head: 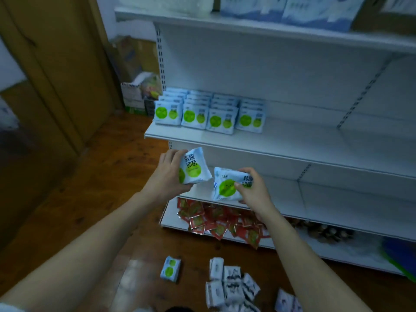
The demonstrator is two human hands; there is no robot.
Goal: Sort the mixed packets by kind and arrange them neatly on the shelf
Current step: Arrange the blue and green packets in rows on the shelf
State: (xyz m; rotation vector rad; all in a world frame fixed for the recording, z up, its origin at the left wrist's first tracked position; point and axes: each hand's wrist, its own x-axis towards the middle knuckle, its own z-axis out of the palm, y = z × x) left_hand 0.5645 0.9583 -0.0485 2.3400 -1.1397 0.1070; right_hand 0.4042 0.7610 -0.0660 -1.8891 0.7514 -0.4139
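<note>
My left hand (168, 174) grips a white packet with green circles (195, 167), held tilted below the middle shelf (281, 140). My right hand (252, 190) holds a second packet of the same kind (227, 184), thumb on its green circle. Both packets hang in the air in front of the shelf unit, a small gap between them. On the middle shelf's left part, several rows of the same green-circle packets (209, 111) stand upright. One more green-circle packet (170, 269) lies on the floor.
Red sachets (220, 221) lie heaped on the bottom shelf, with dark items (324, 230) to their right. White packets with dark print (231, 284) are scattered on the wooden floor. Blue-white packs (288, 7) fill the top shelf. Boxes (135, 93) and a wooden door stand at left.
</note>
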